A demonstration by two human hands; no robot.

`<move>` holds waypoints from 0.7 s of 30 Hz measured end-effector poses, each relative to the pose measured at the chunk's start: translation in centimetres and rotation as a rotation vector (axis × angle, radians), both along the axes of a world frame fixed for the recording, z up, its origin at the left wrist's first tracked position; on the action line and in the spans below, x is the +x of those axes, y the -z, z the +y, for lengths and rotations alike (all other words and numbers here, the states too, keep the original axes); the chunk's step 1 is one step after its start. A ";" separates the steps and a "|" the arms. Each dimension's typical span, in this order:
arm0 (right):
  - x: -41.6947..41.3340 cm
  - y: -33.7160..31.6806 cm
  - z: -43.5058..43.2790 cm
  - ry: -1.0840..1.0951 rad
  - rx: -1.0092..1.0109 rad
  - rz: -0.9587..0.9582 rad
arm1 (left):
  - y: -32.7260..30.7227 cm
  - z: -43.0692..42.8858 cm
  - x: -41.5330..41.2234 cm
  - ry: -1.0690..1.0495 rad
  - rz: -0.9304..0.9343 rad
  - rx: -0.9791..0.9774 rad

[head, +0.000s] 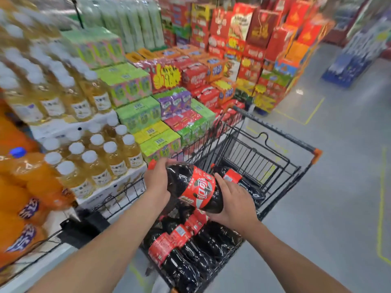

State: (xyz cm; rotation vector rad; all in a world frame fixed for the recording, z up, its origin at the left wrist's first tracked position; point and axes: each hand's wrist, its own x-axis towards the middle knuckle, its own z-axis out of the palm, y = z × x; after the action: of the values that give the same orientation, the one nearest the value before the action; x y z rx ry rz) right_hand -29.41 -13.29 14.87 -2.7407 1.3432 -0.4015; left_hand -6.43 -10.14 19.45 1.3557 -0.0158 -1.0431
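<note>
I have the cola bottle (194, 187) at centre frame, lying sideways between both hands just above the shopping cart (281, 132). My left hand (157, 178) curls round its neck end, beside the red cap. My right hand (232, 201) cups the base. In the cart below, at lower centre, lie other cola bottles (184, 250). Yellow drink bottles (95, 161) fill the shelf at left.

One wide-angle camera on the person's head looks forward and down, close above the left hand (157, 179), right hand (233, 200) and cola bottle (195, 188) over the shopping cart (275, 129). Shelves (63, 128) curve off left, with the aisle floor (342, 187) on the right.
</note>
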 end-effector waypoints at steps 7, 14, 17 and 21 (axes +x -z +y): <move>2.6 -4.0 2.1 -0.199 -0.058 -0.059 | -5.1 6.9 1.3 -0.203 -0.007 -0.092; 10.7 -6.1 6.9 -0.449 -0.068 -0.115 | -6.9 16.6 6.8 -0.415 -0.051 -0.139; 14.9 -6.6 10.6 -0.555 -0.079 -0.127 | -7.0 22.2 9.5 -0.533 -0.075 -0.139; 20.9 -6.8 17.0 -0.677 -0.062 -0.121 | -7.0 30.7 13.1 -0.704 -0.074 -0.166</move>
State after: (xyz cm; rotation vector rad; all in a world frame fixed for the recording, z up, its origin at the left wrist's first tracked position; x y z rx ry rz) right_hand -8.54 3.67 21.63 -2.9308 0.3285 -0.5360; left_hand 6.69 20.56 26.45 1.1179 0.2951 -0.3882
